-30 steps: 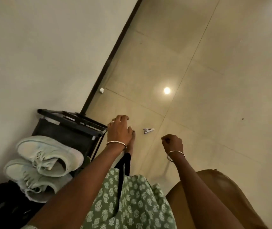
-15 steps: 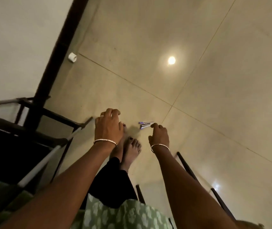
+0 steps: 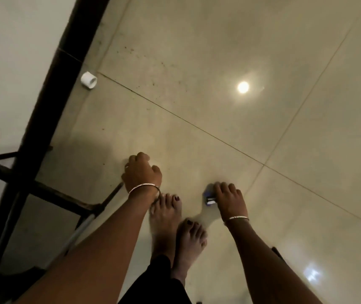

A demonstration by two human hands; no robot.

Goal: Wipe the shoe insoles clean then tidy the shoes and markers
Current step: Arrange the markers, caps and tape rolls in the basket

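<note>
The markers (image 3: 210, 198) lie on the tiled floor just ahead of my bare feet, showing a blue and silver end. My right hand (image 3: 230, 199) is down on them, its fingers curled over the bundle and hiding most of it. My left hand (image 3: 142, 174) hovers low to the left with its fingers loosely curled and nothing in it. The shoes are out of view.
A black metal shoe rack (image 3: 43, 191) stands at the left against the wall, beside the black skirting (image 3: 61, 69). A small white cap-like piece (image 3: 89, 80) lies by the skirting. My bare feet (image 3: 175, 224) stand between my hands. A ceiling light reflects on the floor tiles (image 3: 243, 87).
I have bent lower toward the floor, and the shoes on the rack left the view. My right hand came down from above the markers and now closes over them.
</note>
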